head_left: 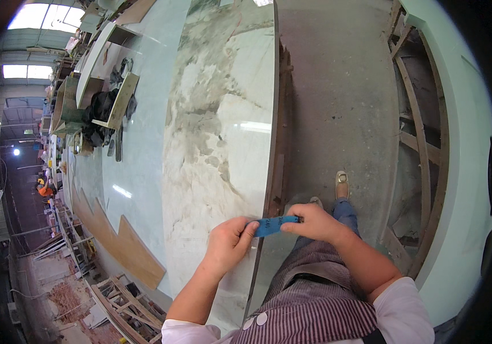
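A short blue strip [268, 226] with dark print is stretched between my two hands. I cannot tell whether it is sandpaper or tape. My left hand [230, 243] pinches its left end between thumb and fingers, over the near part of a polished white slab [231, 200] with grey marbling. My right hand [315, 222] is closed on the other end, just past the slab's right edge. Something small and dark shows at the right fingertips. Both hands are held in front of my striped apron [320, 307].
Left of the slab runs a pale glossy surface [143, 114] bearing angled pieces [121, 100], black cloth [100, 109] and brown boards [137, 252]. A concrete floor aisle [337, 114] lies at right, beside a wooden frame [420, 126] under a pale green panel [458, 143]. An orange-clad person [45, 188] is far left.
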{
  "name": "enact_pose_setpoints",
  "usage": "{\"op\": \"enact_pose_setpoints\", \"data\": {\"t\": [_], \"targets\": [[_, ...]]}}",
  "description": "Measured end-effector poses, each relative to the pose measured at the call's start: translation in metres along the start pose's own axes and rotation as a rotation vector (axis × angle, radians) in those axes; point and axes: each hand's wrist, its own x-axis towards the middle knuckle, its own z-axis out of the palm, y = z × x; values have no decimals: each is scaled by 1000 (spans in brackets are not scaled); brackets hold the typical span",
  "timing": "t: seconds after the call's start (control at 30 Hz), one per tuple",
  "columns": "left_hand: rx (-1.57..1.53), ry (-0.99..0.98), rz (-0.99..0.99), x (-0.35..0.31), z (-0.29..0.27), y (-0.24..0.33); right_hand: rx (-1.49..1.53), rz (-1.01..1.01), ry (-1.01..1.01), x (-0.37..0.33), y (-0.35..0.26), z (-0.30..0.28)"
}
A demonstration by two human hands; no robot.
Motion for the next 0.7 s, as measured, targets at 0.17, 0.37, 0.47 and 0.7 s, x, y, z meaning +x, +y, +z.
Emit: {"op": "enact_pose_setpoints", "data": {"t": [0.17,0.37,0.47,0.7], "targets": [[312,137,73,13,5,4,404,94,105,10,46,22],[447,223,-106,27,-17,-24,405,86,179,27,1,34],[450,268,64,20,-2,-20,377,58,202,37,32,41],[440,201,-39,22,-10,-18,463,124,142,30,18,33]]}}
